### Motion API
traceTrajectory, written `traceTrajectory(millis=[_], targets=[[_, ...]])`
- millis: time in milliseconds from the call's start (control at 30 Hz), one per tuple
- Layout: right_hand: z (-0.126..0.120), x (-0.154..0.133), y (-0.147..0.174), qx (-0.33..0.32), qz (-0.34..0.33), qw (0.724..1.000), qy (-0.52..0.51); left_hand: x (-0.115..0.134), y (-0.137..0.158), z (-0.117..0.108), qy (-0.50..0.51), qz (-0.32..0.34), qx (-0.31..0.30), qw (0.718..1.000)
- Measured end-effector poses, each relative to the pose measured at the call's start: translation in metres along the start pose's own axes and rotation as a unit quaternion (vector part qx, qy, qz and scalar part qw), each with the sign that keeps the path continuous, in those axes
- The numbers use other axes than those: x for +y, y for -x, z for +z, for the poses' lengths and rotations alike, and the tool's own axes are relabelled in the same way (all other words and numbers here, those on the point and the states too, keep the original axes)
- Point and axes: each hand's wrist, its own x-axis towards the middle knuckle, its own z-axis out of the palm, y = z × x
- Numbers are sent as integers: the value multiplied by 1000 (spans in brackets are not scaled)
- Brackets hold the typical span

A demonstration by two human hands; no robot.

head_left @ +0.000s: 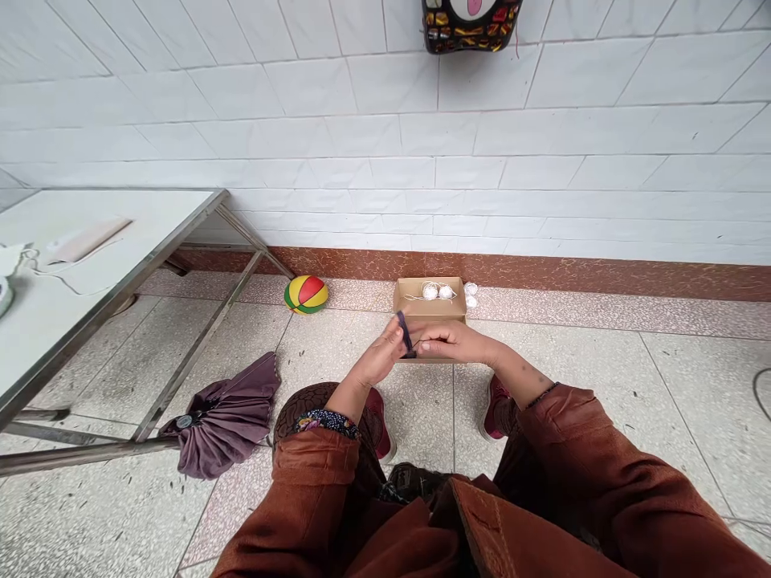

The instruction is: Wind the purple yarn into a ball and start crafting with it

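Note:
Dark purple yarn (403, 327) is looped round the fingers of my left hand (383, 352), which are partly blurred. Close on its right, my right hand (456, 342) is closed, thumb against fingers, on a strand of that yarn. Both hands are held over the near part of an open cardboard box (400, 297) on the floor. Inside the box, towards the back, lie two white yarn balls (437, 291) with loose ends. More white yarn (471, 294) sits just outside its right edge.
A red, yellow and green ball (306, 295) rests near the wall. Purple gathered cloth (232, 417) hangs by the metal-framed table (102, 301) on the left. A dark patterned bag (471, 28) is on the tiled wall. A cable (760, 393) lies far right.

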Motion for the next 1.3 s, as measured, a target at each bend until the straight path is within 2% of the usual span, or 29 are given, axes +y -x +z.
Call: traceTrajectory(millis=[100,233,400,533,667,800,967,1133,1300], targets=[[-5,6,-1,55,-15,998,36,-11,0,1,-34,-53,-82,995],[-8,17,-1,107,-10,991,78,-12,2,8,-44,-78,-144,986],[-10,23,-4,121,34,992,-27,-5,8,17,-23,-100,-201,974],[-2,23,-10,132,82,982,-111,1,12,25,33,-109,-233,966],[14,22,-13,136,114,962,-207,7,12,29,75,-88,-209,971],[23,22,-12,110,150,937,-295,10,11,25,89,-70,-175,978],[25,17,-10,64,157,874,-455,8,12,21,93,-64,-169,979],[26,18,-8,82,164,848,-498,4,12,26,95,-25,-126,987],[27,19,-7,130,154,840,-504,3,10,33,149,40,-37,987]])
